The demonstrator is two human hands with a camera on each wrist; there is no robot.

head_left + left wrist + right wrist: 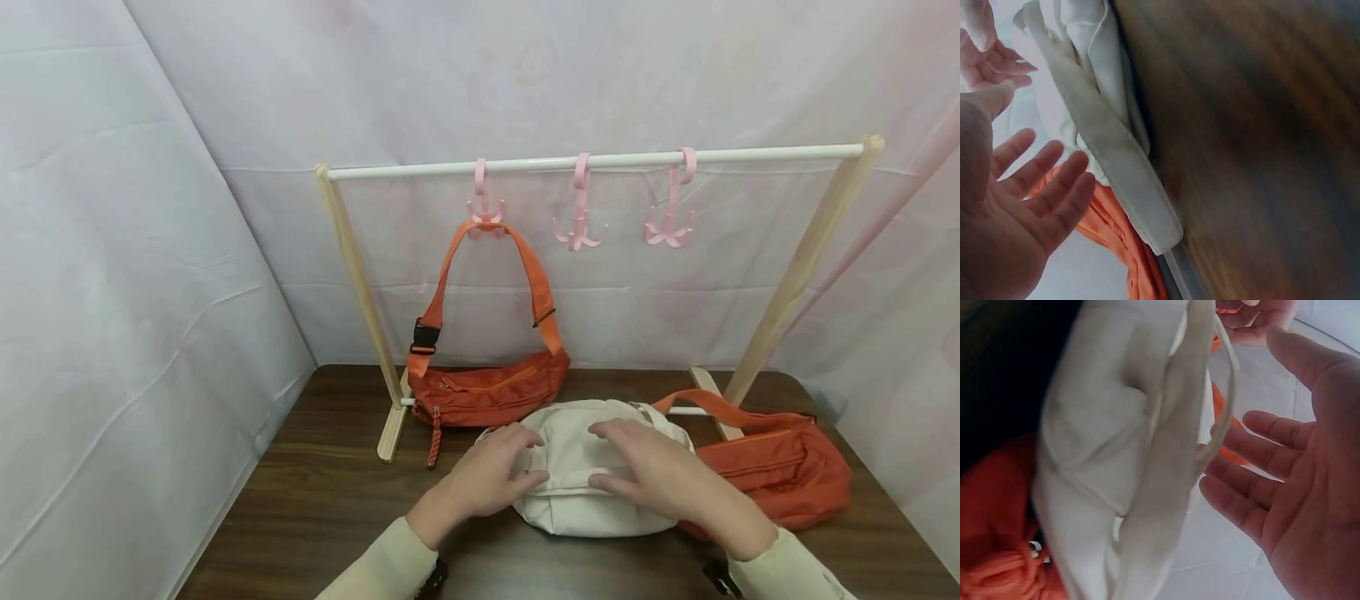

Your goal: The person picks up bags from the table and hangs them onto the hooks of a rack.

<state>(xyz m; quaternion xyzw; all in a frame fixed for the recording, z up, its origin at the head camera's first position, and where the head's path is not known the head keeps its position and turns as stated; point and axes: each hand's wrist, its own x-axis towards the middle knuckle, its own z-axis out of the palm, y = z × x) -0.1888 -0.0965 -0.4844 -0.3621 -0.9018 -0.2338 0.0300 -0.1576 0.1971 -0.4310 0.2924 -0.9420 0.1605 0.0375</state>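
A cream-white fabric bag (581,512) lies on the dark wood table, its flat strap (1113,153) showing along one side in the left wrist view. Over its left part hangs my left hand (491,471), fingers spread and loosely bent, holding nothing. My right hand (660,467) is over the right part, fingers likewise extended and thumb apart. In the right wrist view, the fingertips come close to a thin loop (1230,394) on the bag; whether they touch it I cannot tell.
An orange waist bag (487,396) hangs by its strap from a pink hook (486,208) on a white rail (622,161) with wooden legs. Further right on the rail are two more pink hooks (580,221). Another orange bag (780,467) lies right of the white one, partly behind my right forearm.
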